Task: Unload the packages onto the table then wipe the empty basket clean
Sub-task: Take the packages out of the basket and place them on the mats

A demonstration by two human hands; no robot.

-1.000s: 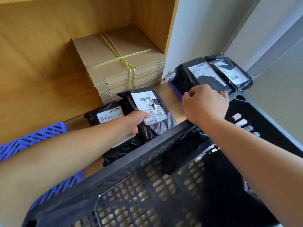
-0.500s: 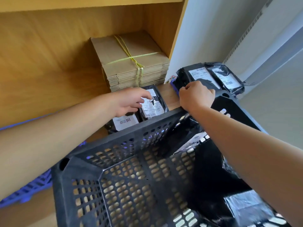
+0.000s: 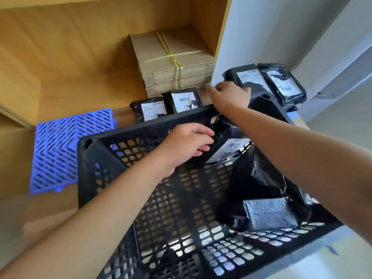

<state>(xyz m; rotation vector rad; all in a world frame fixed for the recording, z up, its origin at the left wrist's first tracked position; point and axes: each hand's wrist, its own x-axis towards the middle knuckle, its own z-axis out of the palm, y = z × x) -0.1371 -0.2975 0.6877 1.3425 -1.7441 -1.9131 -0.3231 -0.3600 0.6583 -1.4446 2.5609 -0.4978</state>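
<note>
My left hand (image 3: 186, 147) curls around a black plastic labelled package (image 3: 225, 150) inside the black perforated plastic basket (image 3: 141, 133), ready to lift; my right hand (image 3: 231, 96), beyond the basket's far rim, is loosely open, holding nothing.

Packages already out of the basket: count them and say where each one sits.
4. Two lie side by side in front of the cardboard stack: one, one. Two more sit at the right by the wall: one, one. The basket may hide others.
</note>
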